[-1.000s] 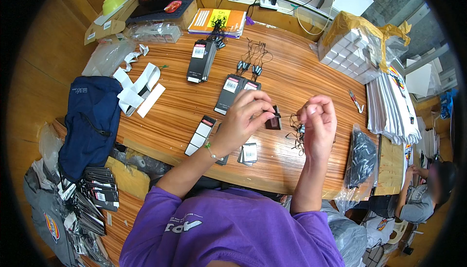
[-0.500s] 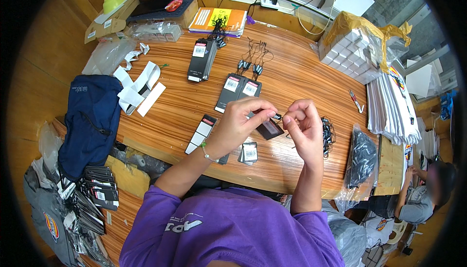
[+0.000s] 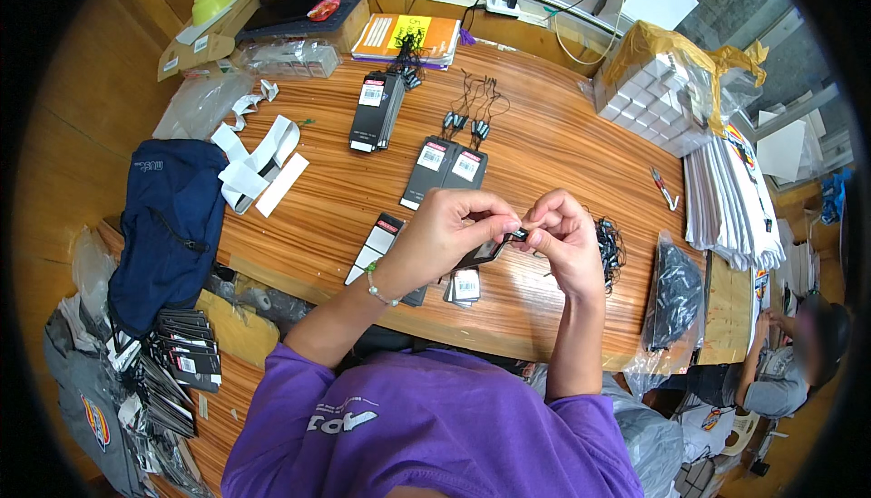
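Observation:
My left hand (image 3: 470,221) is closed, pinching a black hang tag (image 3: 482,256) and its small black string lock (image 3: 520,235). My right hand (image 3: 561,233) meets it there, thumb and finger closed on the other side of the lock; the thin string is hard to make out. Below the hands lies a small stack of barcode cards (image 3: 466,286). Beside my left wrist are black tags with white labels (image 3: 374,246), partly covered by my forearm. A tangle of black strings (image 3: 610,253) lies just right of my right hand.
Farther off lie two finished-looking stacks of strung tags (image 3: 445,170) (image 3: 374,110). At left are white paper strips (image 3: 263,167) and a navy bag (image 3: 171,226). At right are snips (image 3: 665,189), folded white bags (image 3: 726,199), wrapped white boxes (image 3: 658,99), and a seated person (image 3: 780,366).
My hands have drawn together around the string lock. The black tag has turned and shifted left, now partly under my left fingers.

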Motion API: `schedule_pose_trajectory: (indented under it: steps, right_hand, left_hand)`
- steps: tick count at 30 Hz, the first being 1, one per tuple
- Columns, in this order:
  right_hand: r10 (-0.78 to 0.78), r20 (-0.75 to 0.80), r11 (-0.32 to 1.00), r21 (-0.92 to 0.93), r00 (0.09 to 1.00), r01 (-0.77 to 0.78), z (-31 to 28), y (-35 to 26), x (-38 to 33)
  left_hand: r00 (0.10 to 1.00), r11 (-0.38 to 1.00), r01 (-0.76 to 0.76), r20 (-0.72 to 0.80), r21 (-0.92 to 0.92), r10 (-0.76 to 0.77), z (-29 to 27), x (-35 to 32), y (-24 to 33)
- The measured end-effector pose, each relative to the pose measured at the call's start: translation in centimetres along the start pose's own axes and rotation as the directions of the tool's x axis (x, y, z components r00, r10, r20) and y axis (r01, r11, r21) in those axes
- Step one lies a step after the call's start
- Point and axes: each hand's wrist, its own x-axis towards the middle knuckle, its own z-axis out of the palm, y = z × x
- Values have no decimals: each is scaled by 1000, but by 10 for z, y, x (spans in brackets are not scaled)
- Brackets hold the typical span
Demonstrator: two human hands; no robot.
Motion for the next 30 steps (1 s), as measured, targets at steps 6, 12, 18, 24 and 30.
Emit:
schedule_pose_trajectory:
  steps: [6,12,18,24,30]
  right_hand:
    - [-13,74,998,-53,997,17,-5,11,1]
    - [129,128,964,-250,983,-94,5,7,10]
    - [-129,-198,980,123,972,155,8,14,12]
    - [-202,-295,971,63,934,231,1,28,17]
    - [-41,-205,977,195,978,82,-14,14,37]
  left_hand:
    - [998,993,-51,-27,110,54,0,-1,0]
    - [855,574,-348,1,741,518,-15,25,10]
    - [876,754,-370,-67,542,478,14,-6,-35]
    - [999,993,-41,-8,-114,40,24,-10,-40]
    - [990,994,-95,108,52,89,4,4,-48]
